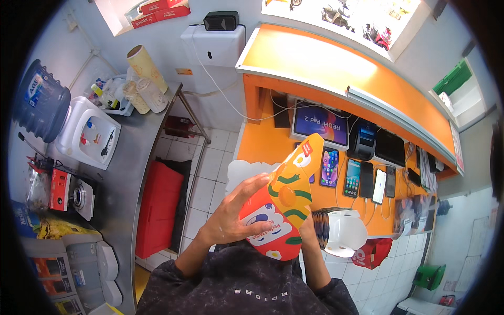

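A printed paper food carton (287, 197), red and yellow with green shapes, is held up in front of my chest between both hands. My left hand (231, 212) is closed on its left side, fingers along the upper edge and thumb across the red face. My right hand (308, 228) grips the right edge, its fingers mostly hidden behind the carton. Just right of that hand, a stack of nested paper cartons (344, 233), white inside, lies on its side at the orange desk's (252, 142) near edge.
Several phones (379, 186) with cables lie on the desk, beside a tablet box (321, 125) and a small black printer (362, 139). An orange shelf (336, 68) overhangs them. To the left, a steel counter (113, 194) carries a water dispenser (86, 131); a red bin (160, 210) stands below.
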A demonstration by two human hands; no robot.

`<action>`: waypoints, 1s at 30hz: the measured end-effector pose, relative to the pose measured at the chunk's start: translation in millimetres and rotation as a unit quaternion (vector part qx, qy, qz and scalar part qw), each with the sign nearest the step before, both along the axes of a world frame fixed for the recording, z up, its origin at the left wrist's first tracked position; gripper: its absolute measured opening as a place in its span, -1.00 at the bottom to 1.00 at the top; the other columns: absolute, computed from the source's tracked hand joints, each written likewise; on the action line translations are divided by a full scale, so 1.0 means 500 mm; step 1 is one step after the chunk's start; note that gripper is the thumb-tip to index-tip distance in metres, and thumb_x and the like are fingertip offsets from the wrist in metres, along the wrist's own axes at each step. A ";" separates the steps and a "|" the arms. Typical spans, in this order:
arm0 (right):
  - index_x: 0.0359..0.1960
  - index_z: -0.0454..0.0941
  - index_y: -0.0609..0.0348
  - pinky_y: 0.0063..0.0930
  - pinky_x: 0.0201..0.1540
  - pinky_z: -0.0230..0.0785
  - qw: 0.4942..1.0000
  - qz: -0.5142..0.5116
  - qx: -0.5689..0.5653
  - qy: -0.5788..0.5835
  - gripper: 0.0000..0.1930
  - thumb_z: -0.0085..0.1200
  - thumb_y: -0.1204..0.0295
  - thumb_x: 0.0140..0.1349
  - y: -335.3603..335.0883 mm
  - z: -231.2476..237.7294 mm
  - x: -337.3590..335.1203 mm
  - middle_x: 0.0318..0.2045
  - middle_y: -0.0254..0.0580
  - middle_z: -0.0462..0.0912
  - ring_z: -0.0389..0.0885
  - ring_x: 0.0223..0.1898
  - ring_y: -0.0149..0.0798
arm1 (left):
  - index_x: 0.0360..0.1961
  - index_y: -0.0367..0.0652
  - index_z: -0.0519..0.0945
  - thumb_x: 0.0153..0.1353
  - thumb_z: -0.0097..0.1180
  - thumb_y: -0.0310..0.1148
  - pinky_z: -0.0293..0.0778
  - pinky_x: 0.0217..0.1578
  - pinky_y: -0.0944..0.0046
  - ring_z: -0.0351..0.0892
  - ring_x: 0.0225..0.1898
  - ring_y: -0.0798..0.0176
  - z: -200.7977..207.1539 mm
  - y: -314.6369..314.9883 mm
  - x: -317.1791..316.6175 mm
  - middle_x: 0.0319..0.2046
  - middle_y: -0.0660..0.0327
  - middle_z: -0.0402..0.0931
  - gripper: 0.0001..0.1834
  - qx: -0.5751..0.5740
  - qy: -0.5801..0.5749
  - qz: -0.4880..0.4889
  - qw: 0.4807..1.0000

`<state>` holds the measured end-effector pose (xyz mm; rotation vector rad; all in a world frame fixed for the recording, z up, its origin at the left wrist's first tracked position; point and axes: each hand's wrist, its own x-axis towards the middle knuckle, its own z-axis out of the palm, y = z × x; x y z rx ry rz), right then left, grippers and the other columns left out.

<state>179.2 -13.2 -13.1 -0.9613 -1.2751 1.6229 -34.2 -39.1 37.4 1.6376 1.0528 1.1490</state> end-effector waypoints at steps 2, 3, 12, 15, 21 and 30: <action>0.29 0.25 0.31 -0.24 0.27 0.27 0.998 -0.052 0.038 0.004 -0.42 0.08 0.25 0.35 0.006 0.028 0.000 0.22 -0.03 0.41 0.42 0.22 -0.16 | 0.38 0.04 0.27 0.02 0.43 -0.06 0.26 0.27 -0.04 0.28 0.30 -0.22 0.003 -0.001 0.004 0.28 -0.17 0.23 -0.09 0.018 0.030 0.025 0.999; 0.29 0.26 0.31 -0.24 0.28 0.25 0.991 -0.106 0.045 0.069 -0.41 0.08 0.22 0.35 -0.002 0.049 0.003 0.22 -0.01 0.40 0.41 0.24 -0.17 | 0.36 0.07 0.30 0.02 0.42 -0.04 0.22 0.28 -0.08 0.24 0.32 -0.24 0.004 0.000 0.009 0.30 -0.17 0.20 -0.12 0.043 0.072 0.040 0.996; 0.02 0.53 0.35 -0.55 -0.08 0.49 0.997 0.042 -0.056 -0.017 -0.76 0.05 0.54 0.35 -0.019 0.138 0.017 -0.12 -0.29 0.65 0.59 -0.12 -0.44 | 0.29 0.19 0.44 0.08 0.34 0.02 -0.15 0.28 -0.53 -0.12 0.46 -0.26 0.010 0.001 0.053 0.42 -0.08 -0.02 -0.28 0.132 0.228 0.087 0.961; 0.00 0.54 0.34 -0.55 -0.09 0.50 0.996 0.081 0.030 -0.034 -0.77 0.05 0.56 0.34 -0.017 0.142 0.026 -0.14 -0.24 0.65 0.58 -0.13 -0.45 | 0.24 0.19 0.50 0.08 0.33 -0.01 -0.25 0.31 -0.51 -0.13 0.48 -0.20 0.008 0.003 0.051 0.43 0.01 0.04 -0.35 0.176 0.267 0.102 0.942; -0.01 0.54 0.29 -0.44 -0.09 0.48 0.978 0.124 0.114 -0.125 -0.75 0.08 0.61 0.27 -0.006 0.157 0.044 -0.20 -0.06 0.64 0.64 -0.17 -0.26 | 0.12 0.18 0.60 0.14 0.28 -0.04 -0.27 0.33 -0.49 -0.06 0.48 -0.10 -0.008 0.002 0.060 0.37 0.18 0.21 -0.51 0.210 0.276 0.103 0.932; -0.09 0.57 0.23 -0.26 0.00 0.44 0.978 -0.011 0.144 -0.149 -0.72 0.23 0.62 0.14 -0.021 0.140 0.016 -0.19 -0.06 0.64 0.65 -0.05 -0.07 | -0.07 0.09 0.69 0.09 0.34 -0.19 -0.09 0.37 -0.36 0.26 0.33 0.02 -0.024 -0.004 0.069 0.09 0.33 0.47 -0.66 0.252 0.230 0.159 0.927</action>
